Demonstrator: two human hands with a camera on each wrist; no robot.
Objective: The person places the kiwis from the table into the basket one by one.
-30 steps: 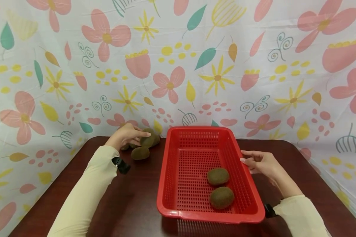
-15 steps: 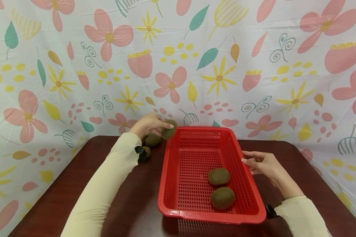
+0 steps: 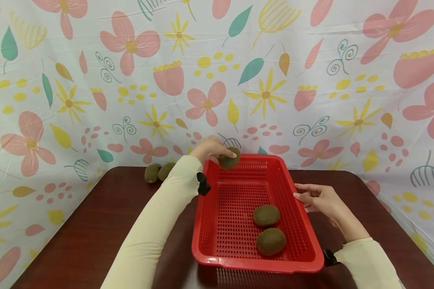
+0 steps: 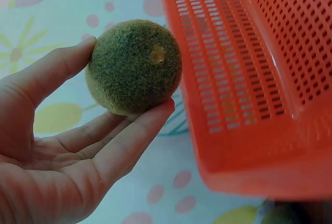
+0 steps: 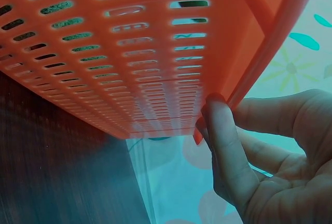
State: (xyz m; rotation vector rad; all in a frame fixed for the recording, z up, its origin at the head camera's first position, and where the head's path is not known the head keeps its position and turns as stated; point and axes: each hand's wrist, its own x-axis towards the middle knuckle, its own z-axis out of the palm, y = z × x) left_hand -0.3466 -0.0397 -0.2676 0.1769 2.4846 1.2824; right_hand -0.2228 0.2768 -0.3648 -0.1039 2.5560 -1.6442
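My left hand point(image 3: 211, 151) pinches a brown fuzzy kiwi point(image 3: 229, 159) between thumb and fingers, over the far left corner of the red plastic basket point(image 3: 260, 263). In the left wrist view, the kiwi point(image 4: 132, 68) shows one stubby end, with the basket wall point(image 4: 212, 68) beside it. My right hand point(image 3: 320, 202) holds the basket's right rim; in the right wrist view, thumb and fingers of that hand point(image 5: 270, 151) pinch the rim's edge. Inside the basket, two kiwis point(image 3: 266, 215) point(image 3: 271, 241) lie close together toward the near right.
Two more kiwis point(image 3: 152, 173) point(image 3: 166, 171) lie on the dark wooden table point(image 3: 94, 224) at the back left, one partly covered by the left sleeve point(image 3: 155, 224). A flowered cloth point(image 3: 209, 60) hangs behind the table.
My left hand has lifted a kiwi from the group at the back left and carried it right, over the basket's far left corner. My right hand stays on the rim.
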